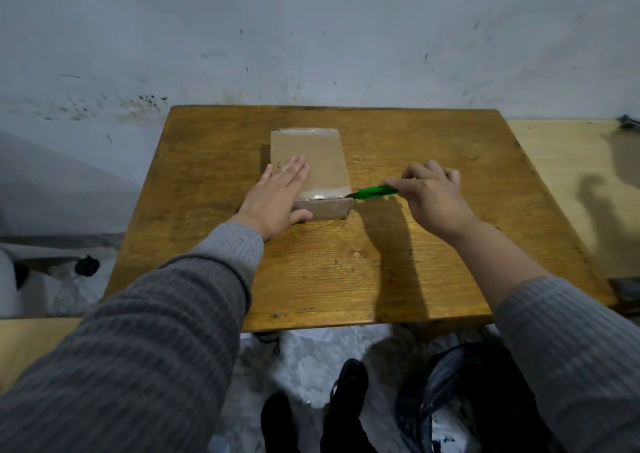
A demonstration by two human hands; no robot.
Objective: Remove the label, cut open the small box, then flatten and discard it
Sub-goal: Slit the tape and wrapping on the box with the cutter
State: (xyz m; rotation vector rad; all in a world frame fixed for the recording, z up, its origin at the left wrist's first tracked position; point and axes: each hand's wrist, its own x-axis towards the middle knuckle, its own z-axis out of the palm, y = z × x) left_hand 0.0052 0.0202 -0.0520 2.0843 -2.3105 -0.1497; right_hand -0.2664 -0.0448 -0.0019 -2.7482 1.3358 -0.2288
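A small flat brown cardboard box point(318, 161) lies on the wooden table point(346, 262), its top covered with clear tape. My left hand point(277, 196) rests flat on the box's near left part, fingers spread, thumb against the front side. My right hand point(433, 196) grips a green utility knife point(375, 192). The knife's tip touches the box's near right top corner. No label shows on the visible faces.
A black bin bag point(467, 400) stands open on the floor below the table's near right edge. My shoes point(346, 393) are beneath the table edge. A pale wooden surface point(571, 161) adjoins the table on the right. The wall is close behind.
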